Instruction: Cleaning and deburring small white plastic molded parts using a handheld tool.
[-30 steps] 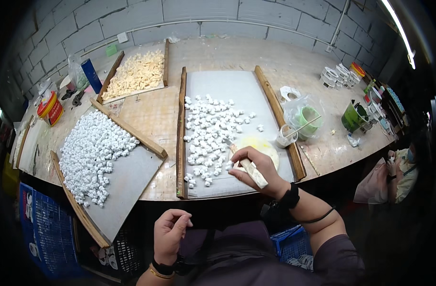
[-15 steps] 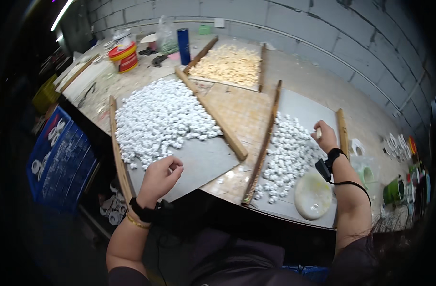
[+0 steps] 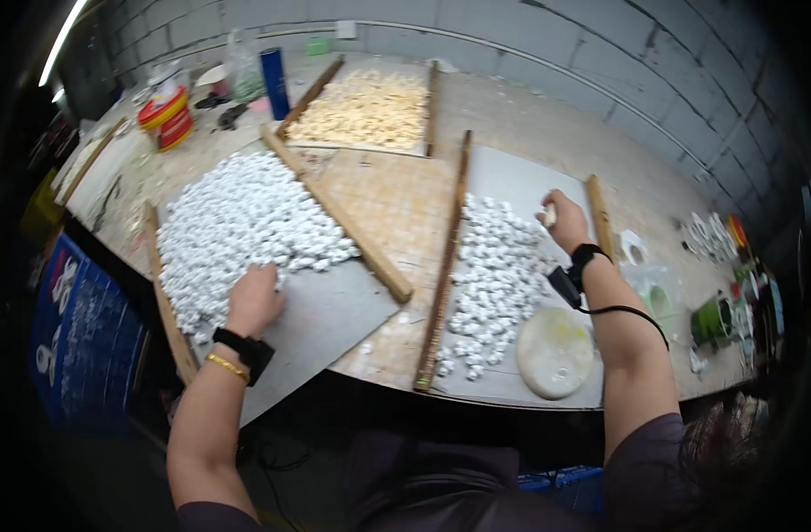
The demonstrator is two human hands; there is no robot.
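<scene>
My left hand (image 3: 256, 300) reaches to the near edge of a large heap of small white knobbly pieces (image 3: 237, 217) on a grey board (image 3: 321, 315). Its fingers are bent together at the pieces; what they pinch is too small and blurred to make out. Over the right-hand board (image 3: 507, 168), my right hand (image 3: 569, 222) is closed round a short, pale, stick-like piece (image 3: 549, 215). Beside it, to the left, lies a smaller spread of the same white pieces (image 3: 494, 275). A round whitish dish (image 3: 554, 355) with a yellow smear rests at that board's near end.
Wooden strips (image 3: 335, 213) edge the boards. Farther back are a board of cream-coloured pieces (image 3: 366, 111), a blue cylinder (image 3: 274, 84) and a red-yellow bucket (image 3: 166, 122). Blue crates (image 3: 86, 337) stand low on the left. A green cup (image 3: 712, 319) is at the right.
My left hand has moved forward from above the bare grey board to the heap's edge. My right hand still grips the pale piece. The whole view has shifted.
</scene>
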